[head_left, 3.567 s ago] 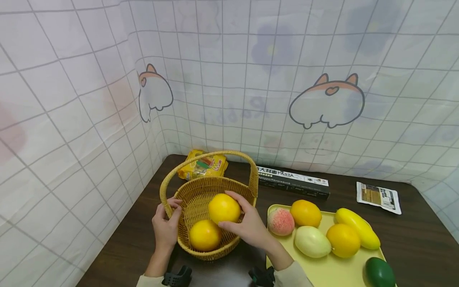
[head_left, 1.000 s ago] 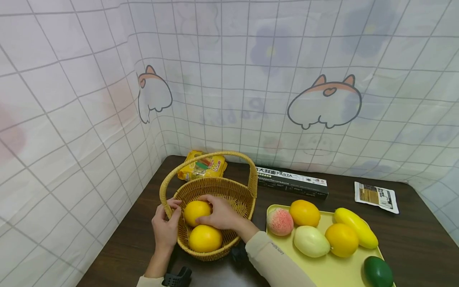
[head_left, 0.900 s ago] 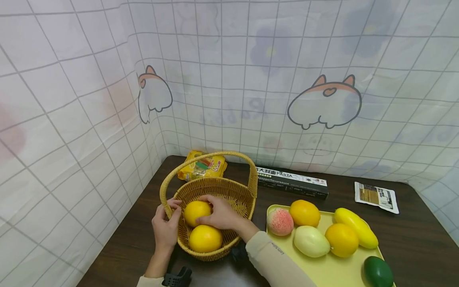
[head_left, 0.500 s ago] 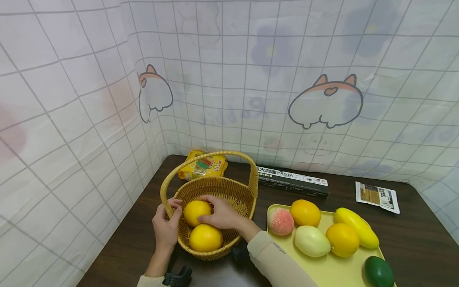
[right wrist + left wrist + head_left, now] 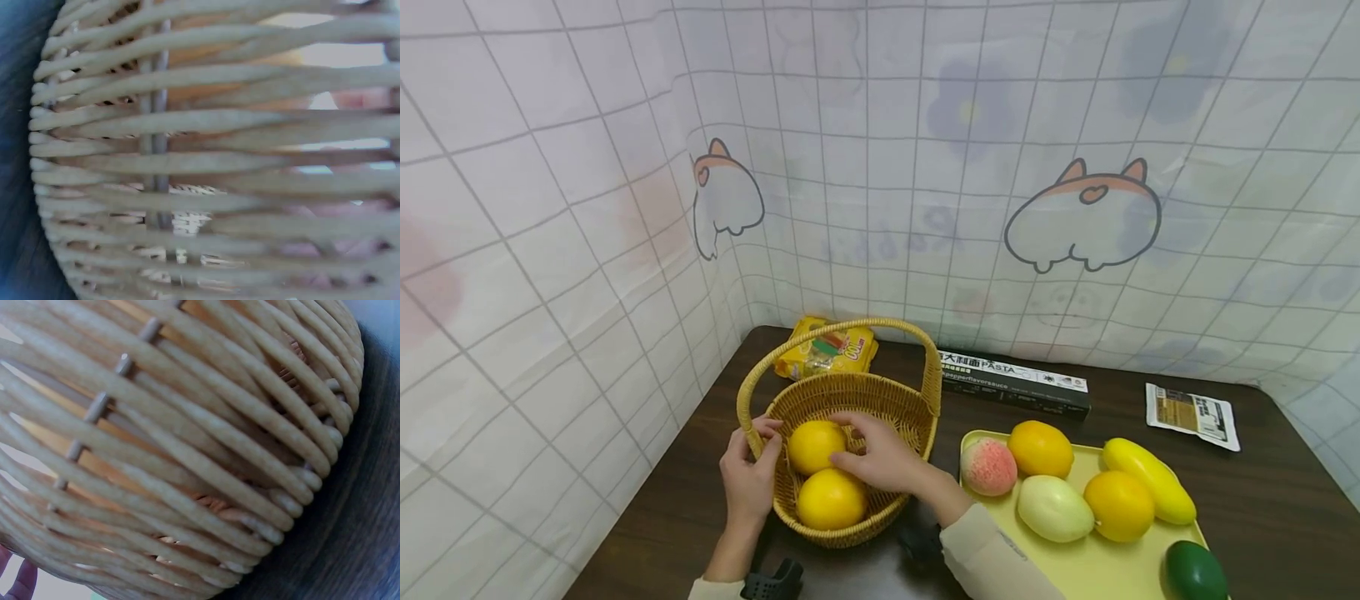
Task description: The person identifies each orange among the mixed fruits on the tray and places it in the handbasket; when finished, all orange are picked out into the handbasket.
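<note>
In the head view, my left hand (image 5: 749, 475) grips the left side of the wicker basket (image 5: 850, 383), where the handle meets the rim. Two round, orange-like yellow fruits lie in the basket: a rear fruit (image 5: 811, 446) and a front fruit (image 5: 831, 498), side by side. Over the basket, my right hand (image 5: 883, 454) is just right of the rear fruit, fingers loosely spread; whether the fingertips still touch it is hard to tell. Both wrist views are filled by the woven basket wall (image 5: 187, 437); only some fingers (image 5: 24, 581) show at the left wrist view's lower left corner.
Right of the basket, a yellow tray (image 5: 1097, 571) bears a peach (image 5: 988, 467), a pale green fruit (image 5: 1055, 508), a dark green fruit (image 5: 1195, 572) and several yellow fruits. Behind stand a yellow packet (image 5: 831, 350), a pasta box (image 5: 1011, 383) and a foil pouch (image 5: 1192, 415).
Earlier my right hand carried the rear fruit leftward within the basket and set it behind the front one. Now it has drawn slightly right, and the fruit stays. My left hand keeps its place.
</note>
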{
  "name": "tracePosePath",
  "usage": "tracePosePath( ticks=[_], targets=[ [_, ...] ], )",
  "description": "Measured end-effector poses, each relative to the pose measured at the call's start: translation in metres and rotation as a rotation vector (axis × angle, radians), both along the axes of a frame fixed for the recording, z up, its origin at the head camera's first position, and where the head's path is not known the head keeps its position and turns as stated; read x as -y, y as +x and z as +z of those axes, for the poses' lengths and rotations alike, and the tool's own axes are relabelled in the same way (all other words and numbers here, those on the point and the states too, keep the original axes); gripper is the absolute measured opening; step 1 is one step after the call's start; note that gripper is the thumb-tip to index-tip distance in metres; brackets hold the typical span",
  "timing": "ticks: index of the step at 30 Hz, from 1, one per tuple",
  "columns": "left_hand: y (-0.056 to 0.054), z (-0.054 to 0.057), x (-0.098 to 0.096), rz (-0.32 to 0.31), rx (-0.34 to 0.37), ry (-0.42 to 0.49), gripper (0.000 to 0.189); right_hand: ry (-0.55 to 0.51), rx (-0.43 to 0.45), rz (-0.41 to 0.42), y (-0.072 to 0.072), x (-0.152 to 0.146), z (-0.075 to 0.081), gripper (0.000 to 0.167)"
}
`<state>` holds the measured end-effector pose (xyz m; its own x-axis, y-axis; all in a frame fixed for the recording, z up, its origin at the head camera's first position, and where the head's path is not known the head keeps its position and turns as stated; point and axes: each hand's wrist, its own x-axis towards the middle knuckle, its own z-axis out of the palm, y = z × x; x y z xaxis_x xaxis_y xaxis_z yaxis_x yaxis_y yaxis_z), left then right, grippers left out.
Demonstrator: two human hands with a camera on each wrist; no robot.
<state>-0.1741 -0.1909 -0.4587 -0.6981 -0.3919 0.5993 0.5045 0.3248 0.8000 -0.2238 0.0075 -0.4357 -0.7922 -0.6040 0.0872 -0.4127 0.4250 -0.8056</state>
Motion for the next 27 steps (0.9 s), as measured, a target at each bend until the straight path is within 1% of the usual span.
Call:
tracePosePath(
  ticks=[6,11,15,19,24,27],
  targets=[
    [0.0,0.001,0.0,0.003,0.0,-0.007,0.007,-0.16,0.025,0.045,0.016,-0.019,0.004,0.051],
    [0.0,0.003,-0.001,-0.002,0.021,-0.002,0.006,-0.228,0.017,-0.005,0.028,-0.036,0.007,0.043],
    [0.0,0.003,-0.002,-0.005,0.03,0.0,0.003,-0.261,-0.011,-0.043,0.033,-0.05,0.012,0.038],
    [0.001,0.003,-0.002,-0.005,0.034,0.002,0.004,-0.283,-0.007,-0.069,0.037,-0.066,0.017,0.036],
    [0.001,0.002,-0.002,-0.008,0.029,0.009,0.004,-0.271,-0.006,-0.11,0.039,-0.084,0.019,0.035],
    [0.001,0.001,-0.001,-0.007,0.026,0.013,0.006,-0.255,-0.014,-0.12,0.038,-0.093,0.02,0.035]
  ],
)
